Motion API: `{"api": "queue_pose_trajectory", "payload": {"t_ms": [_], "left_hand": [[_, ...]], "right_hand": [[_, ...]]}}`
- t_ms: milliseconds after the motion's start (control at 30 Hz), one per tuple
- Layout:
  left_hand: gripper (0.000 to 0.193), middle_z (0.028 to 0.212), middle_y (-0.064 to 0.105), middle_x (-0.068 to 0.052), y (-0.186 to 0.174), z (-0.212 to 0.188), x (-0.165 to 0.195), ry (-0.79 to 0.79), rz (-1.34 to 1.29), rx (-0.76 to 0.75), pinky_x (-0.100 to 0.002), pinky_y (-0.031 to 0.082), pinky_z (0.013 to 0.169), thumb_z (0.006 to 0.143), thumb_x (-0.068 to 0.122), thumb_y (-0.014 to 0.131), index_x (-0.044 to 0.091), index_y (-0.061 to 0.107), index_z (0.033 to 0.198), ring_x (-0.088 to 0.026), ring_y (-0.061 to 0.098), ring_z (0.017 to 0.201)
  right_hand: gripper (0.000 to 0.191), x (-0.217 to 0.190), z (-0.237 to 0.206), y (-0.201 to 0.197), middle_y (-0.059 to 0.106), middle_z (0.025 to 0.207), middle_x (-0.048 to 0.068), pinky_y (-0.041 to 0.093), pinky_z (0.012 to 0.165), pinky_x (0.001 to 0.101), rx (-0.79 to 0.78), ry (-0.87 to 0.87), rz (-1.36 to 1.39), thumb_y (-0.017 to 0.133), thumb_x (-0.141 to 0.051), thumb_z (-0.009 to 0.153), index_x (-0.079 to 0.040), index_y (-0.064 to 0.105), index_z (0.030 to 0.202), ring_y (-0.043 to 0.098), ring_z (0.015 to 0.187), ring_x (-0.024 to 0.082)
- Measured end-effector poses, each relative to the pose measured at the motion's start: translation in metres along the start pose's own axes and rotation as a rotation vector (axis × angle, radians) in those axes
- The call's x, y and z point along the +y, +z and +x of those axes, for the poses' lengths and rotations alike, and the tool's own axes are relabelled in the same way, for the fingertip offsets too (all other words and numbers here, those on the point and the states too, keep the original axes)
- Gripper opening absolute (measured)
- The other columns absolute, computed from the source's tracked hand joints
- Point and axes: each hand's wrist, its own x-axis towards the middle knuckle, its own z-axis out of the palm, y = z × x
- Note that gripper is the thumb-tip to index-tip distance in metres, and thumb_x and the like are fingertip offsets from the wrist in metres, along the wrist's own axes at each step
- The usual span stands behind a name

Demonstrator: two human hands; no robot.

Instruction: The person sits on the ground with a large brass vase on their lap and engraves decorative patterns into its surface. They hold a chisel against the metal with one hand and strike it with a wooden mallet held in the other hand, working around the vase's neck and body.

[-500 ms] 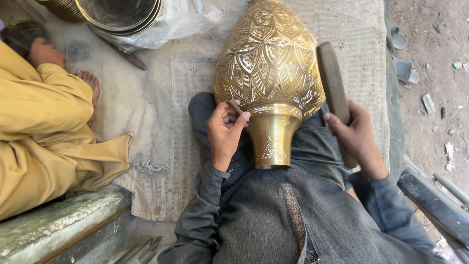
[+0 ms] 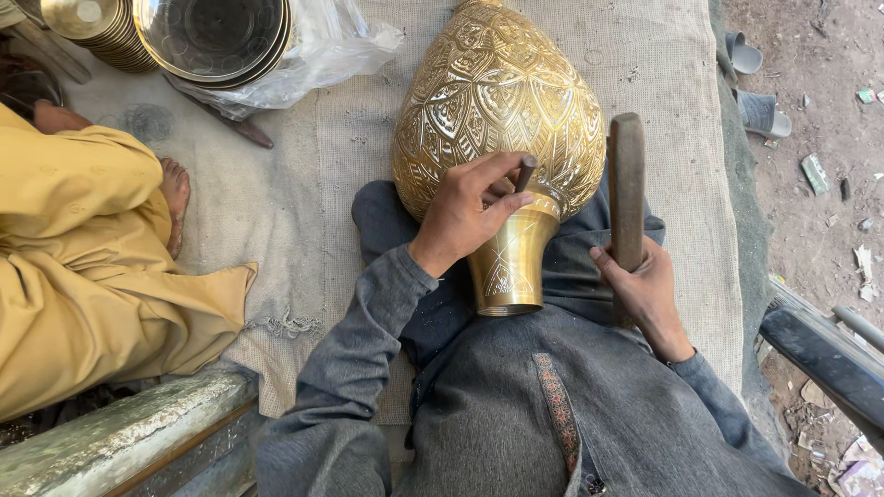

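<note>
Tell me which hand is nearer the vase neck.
Left. The left hand rests on the brass vase at its neck, holding a punch; the right hand holds a wooden mallet beside it.

Brass vase [image 2: 488, 110]: polished golden metal, glossy, body densely embossed with leaf and scale relief; neck smoother, with fine engraved lines. Punch [image 2: 526, 173] in left hand [image 2: 465, 213]: dark, dull metal. Mallet [image 2: 626, 189] in right hand [image 2: 649, 294]: brown wood, worn and matt. Cloth [image 2: 681, 184] under the vase: coarse woven fabric, pale grey, frayed at the edge. Stacked bowls [image 2: 216, 37]: shiny metal, mirror-like inside. Bag [image 2: 336, 46] around them: clear, crinkled plastic. Grey garment [image 2: 516, 405]: soft matt cloth with an embroidered strip. Yellow garment [image 2: 83, 258]: smooth matt cloth.
</note>
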Motion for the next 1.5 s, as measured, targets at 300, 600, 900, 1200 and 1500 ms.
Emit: {"api": "queue_pose_trajectory", "payload": {"t_ms": [300,600,900,1200,1500], "left_hand": [[0.047,0.119,0.076,-0.013,0.003,0.026,-0.013,0.110,0.165,-0.143,-0.033,0.064,0.086,0.086,0.013,0.083,0.006,0.066,0.129,-0.020,0.079,0.094],[0.045,0.111,0.077,-0.009,0.010,0.037,-0.017,0.055,0.225,-0.314,-0.032,0.062,0.088,0.088,0.015,0.082,0.010,0.066,0.130,-0.019,0.077,0.095],[0.045,0.105,0.078,-0.008,0.010,0.043,-0.013,0.117,0.181,-0.341,-0.034,0.063,0.087,0.086,0.013,0.081,0.010,0.067,0.129,-0.019,0.078,0.095],[0.047,0.101,0.078,-0.009,0.014,0.047,-0.010,0.090,0.234,-0.434,-0.038,0.059,0.090,0.080,0.017,0.085,0.011,0.068,0.124,-0.022,0.076,0.098],[0.056,0.116,0.076,-0.007,0.026,0.044,-0.017,0.152,0.287,-0.504,-0.038,0.057,0.096,0.082,0.016,0.080,0.019,0.064,0.136,-0.023,0.075,0.101]], "right_hand": [[0.042,0.003,0.000,-0.010,0.074,0.102,0.013,0.055,0.082,0.0323,-0.023,-0.179,-0.093,0.081,-0.023,0.089,0.002,0.066,0.119,0.069,0.094,0.018],[0.038,-0.004,-0.010,-0.009,0.076,0.093,0.009,0.057,0.078,0.0322,-0.045,-0.067,-0.148,0.079,-0.026,0.089,-0.001,0.071,0.116,0.073,0.086,0.018],[0.035,-0.005,-0.014,-0.008,0.074,0.087,0.008,0.055,0.073,0.0291,-0.029,-0.081,-0.117,0.082,-0.026,0.088,0.001,0.070,0.106,0.068,0.080,0.012],[0.049,-0.012,-0.018,-0.010,0.073,0.098,0.009,0.054,0.080,0.0311,-0.045,-0.114,-0.144,0.081,-0.025,0.088,-0.001,0.064,0.127,0.069,0.090,0.016],[0.044,-0.003,-0.016,-0.008,0.071,0.093,0.015,0.057,0.076,0.0348,0.046,-0.127,-0.134,0.078,-0.027,0.093,-0.003,0.064,0.127,0.068,0.085,0.019]]}}
